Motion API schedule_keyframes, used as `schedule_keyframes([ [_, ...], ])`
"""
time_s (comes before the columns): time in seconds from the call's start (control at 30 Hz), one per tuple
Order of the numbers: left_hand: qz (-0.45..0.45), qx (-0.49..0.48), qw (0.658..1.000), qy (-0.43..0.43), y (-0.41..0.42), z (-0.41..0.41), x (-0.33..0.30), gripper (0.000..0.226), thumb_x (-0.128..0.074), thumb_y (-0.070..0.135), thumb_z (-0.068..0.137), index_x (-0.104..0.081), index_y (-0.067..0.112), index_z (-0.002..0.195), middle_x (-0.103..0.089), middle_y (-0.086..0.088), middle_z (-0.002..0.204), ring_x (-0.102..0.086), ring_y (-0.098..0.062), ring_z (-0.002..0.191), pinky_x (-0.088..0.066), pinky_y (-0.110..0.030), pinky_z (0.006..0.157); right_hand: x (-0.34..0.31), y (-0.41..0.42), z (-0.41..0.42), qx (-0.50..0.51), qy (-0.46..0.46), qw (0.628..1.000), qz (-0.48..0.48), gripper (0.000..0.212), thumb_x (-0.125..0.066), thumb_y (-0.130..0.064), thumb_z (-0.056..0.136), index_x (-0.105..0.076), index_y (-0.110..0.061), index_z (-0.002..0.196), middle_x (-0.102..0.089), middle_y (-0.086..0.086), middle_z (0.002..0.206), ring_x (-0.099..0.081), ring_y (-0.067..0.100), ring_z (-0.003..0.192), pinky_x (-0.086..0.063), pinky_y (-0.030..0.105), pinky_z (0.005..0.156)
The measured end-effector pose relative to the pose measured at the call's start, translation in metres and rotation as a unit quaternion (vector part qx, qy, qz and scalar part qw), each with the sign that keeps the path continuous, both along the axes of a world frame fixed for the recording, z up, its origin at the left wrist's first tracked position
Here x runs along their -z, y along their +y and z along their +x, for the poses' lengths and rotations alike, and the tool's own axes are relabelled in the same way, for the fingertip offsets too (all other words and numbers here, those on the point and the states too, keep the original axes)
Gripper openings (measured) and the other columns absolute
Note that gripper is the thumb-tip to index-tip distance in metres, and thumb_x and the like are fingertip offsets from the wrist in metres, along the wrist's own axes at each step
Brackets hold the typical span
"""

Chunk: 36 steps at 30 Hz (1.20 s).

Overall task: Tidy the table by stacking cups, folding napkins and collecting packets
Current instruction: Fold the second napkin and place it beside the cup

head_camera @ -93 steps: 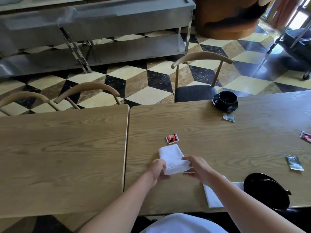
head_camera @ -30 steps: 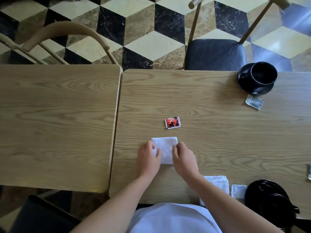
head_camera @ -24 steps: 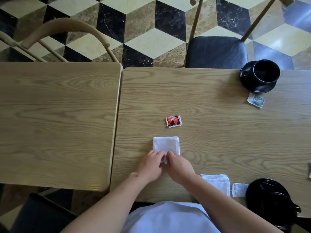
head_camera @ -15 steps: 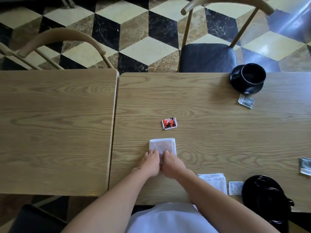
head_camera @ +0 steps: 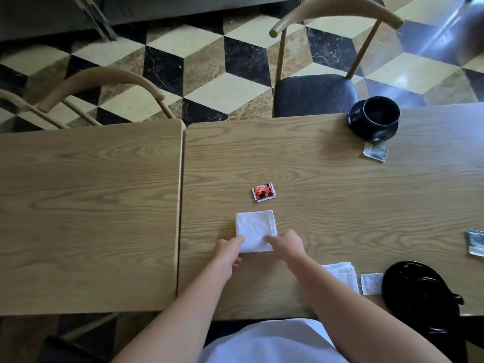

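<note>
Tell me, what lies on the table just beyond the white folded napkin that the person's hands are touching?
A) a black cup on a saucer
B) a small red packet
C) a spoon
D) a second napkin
B: a small red packet lies on the wood just past the far edge of the folded napkin, apart from it; the black cup stands much farther off to the right.
</note>
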<state>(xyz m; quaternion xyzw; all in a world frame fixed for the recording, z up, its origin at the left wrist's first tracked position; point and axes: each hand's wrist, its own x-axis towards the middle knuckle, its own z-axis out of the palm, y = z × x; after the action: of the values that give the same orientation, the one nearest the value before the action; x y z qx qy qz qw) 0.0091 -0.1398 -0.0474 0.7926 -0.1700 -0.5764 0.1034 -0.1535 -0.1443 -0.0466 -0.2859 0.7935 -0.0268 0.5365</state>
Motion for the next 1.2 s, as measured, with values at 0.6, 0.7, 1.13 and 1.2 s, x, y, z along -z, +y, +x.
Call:
schedule_keyframes([
  [0.6, 0.073, -0.147, 0.932, 0.324, 0.001, 0.01, -0.025, 0.009, -0.06, 0.006, 0.089, -0.063, 0.009, 0.081, -0.061, -0.004, 0.055, -0.058, -0.014, 0.043, -0.042, -0.019, 0.039, -0.031, 0.005, -0.003, 0.184, -0.316, 0.929, 0.059, 0.01, -0.073, -0.014, 0.087, -0.065, -0.009, 0.088, -0.057, 0.003, 0.058, -0.05, 0.012, 0.045, -0.039, 0.023, 0.043],
  [0.7, 0.058, -0.129, 0.92, 0.366, 0.002, 0.014, -0.039, 0.001, -0.07, 0.004, 0.084, -0.07, 0.004, 0.085, -0.068, -0.008, 0.068, -0.067, -0.016, 0.052, -0.051, -0.021, 0.041, -0.039, 0.008, -0.004, 0.163, -0.32, 0.932, 0.039, 0.017, -0.079, -0.02, 0.084, -0.066, -0.01, 0.085, -0.053, 0.002, 0.059, -0.046, 0.01, 0.045, -0.035, 0.021, 0.042],
  [1.13, -0.042, 0.097, 0.916, 0.386, 0.016, 0.024, -0.105, 0.033, -0.066, -0.004, 0.087, -0.066, -0.004, 0.12, -0.075, -0.013, 0.094, -0.074, -0.02, 0.076, -0.054, -0.022, 0.05, -0.126, 0.039, -0.011, 0.021, -0.311, 0.947, -0.074, 0.026, -0.081, -0.01, 0.082, -0.068, -0.006, 0.105, -0.061, 0.007, 0.08, -0.055, 0.012, 0.065, -0.039, 0.023, 0.06],
  [1.2, -0.081, 0.13, 0.92, 0.361, 0.019, 0.02, -0.114, 0.032, -0.068, -0.003, 0.085, -0.067, -0.004, 0.117, -0.075, -0.013, 0.094, -0.073, -0.019, 0.072, -0.054, -0.023, 0.052, -0.132, 0.051, -0.015, 0.021, -0.296, 0.948, -0.114, 0.019, -0.08, -0.01, 0.082, -0.069, -0.008, 0.097, -0.061, 0.003, 0.071, -0.053, 0.011, 0.06, -0.039, 0.023, 0.056],
])
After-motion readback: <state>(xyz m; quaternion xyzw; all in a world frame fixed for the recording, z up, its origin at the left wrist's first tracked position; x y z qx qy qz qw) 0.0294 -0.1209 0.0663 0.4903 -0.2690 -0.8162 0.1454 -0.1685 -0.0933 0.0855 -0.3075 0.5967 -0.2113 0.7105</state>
